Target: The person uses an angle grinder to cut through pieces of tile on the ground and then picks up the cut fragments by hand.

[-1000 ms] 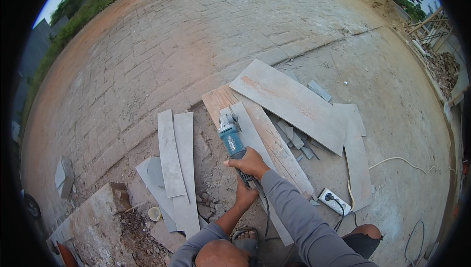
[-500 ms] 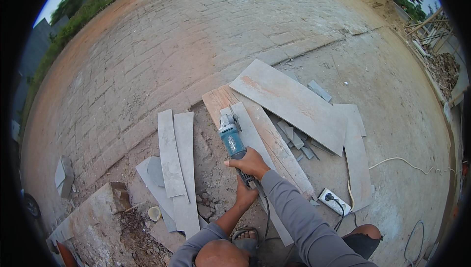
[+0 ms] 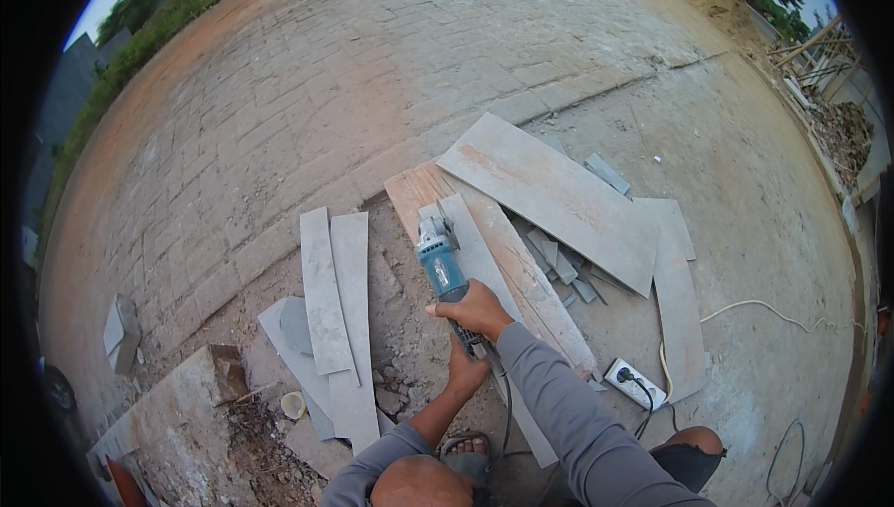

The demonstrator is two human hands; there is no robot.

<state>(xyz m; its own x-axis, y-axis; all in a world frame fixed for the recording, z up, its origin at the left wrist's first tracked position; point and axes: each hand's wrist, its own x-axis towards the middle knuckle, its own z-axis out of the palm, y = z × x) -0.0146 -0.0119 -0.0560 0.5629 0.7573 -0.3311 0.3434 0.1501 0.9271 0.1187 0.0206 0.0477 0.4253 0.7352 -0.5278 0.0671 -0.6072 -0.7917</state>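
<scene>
A teal angle grinder [image 3: 440, 265] points away from me, its metal head and disc over a narrow grey tile strip [image 3: 494, 295] that lies on a weathered wooden plank [image 3: 535, 283]. My right hand [image 3: 470, 307] is closed round the grinder's dark body. Below it, my left hand [image 3: 464, 365] is closed on the rear handle, beside the hanging black cord. Whether the disc touches the tile or is spinning I cannot tell.
Large tiles [image 3: 549, 209] and offcuts [image 3: 554, 256] lie right of the plank, tile strips [image 3: 326, 293] left. A white power strip [image 3: 638, 381] is at lower right, a concrete block [image 3: 191, 414] at lower left, bare knees and a sandalled foot below, a sand pile [image 3: 717, 0] far off.
</scene>
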